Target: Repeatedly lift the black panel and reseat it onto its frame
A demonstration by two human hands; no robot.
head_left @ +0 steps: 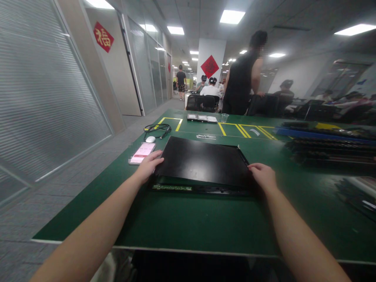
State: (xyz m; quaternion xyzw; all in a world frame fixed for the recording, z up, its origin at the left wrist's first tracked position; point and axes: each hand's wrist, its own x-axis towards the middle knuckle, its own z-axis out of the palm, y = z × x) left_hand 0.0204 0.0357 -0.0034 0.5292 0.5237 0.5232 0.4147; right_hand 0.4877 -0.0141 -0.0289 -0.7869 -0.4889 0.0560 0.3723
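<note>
A flat black panel [202, 160] lies on a stack of black trays on the green table [190, 219], with a green circuit strip [172, 188] showing under its near edge. My left hand [148, 166] grips the panel's left edge, fingers curled over it. At the right edge my right hand [263, 176] is wrapped round the near corner in the same way.
A phone [142, 152] with a lit pink screen lies left of the panel, with a white mouse [150, 139] and a black cable [157, 128] behind it. Dark tray stacks [329, 150] fill the right. A plastic cup [225, 117] stands further back. A person in black [241, 84] stands beyond the table.
</note>
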